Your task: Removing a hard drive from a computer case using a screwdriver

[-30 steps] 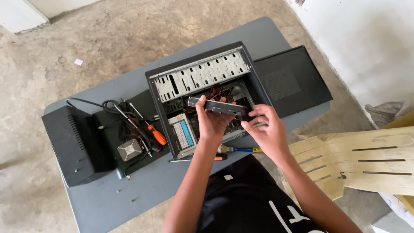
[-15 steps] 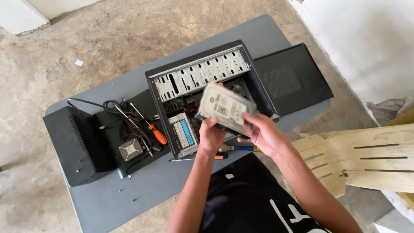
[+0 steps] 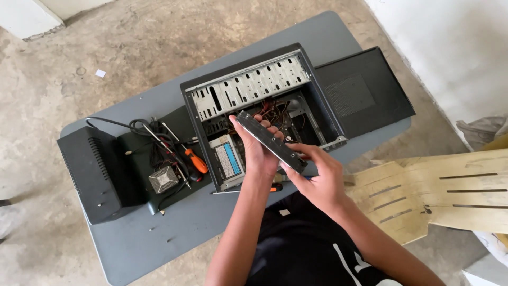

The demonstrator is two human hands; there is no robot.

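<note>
While both hands grip it, the hard drive (image 3: 271, 141) hangs edge-up and tilted just above the open computer case (image 3: 254, 106), near the case's near edge. From behind, the left hand (image 3: 256, 151) wraps the drive with fingers curled over its far end; the right hand (image 3: 317, 177) pinches the drive's near right corner. Lying flat right of the case on the grey table (image 3: 159, 238) is a black side panel (image 3: 365, 90). Left of the case sit an orange-handled screwdriver (image 3: 197, 160), tangled black cables (image 3: 148, 132) and a black box (image 3: 95, 175).
</note>
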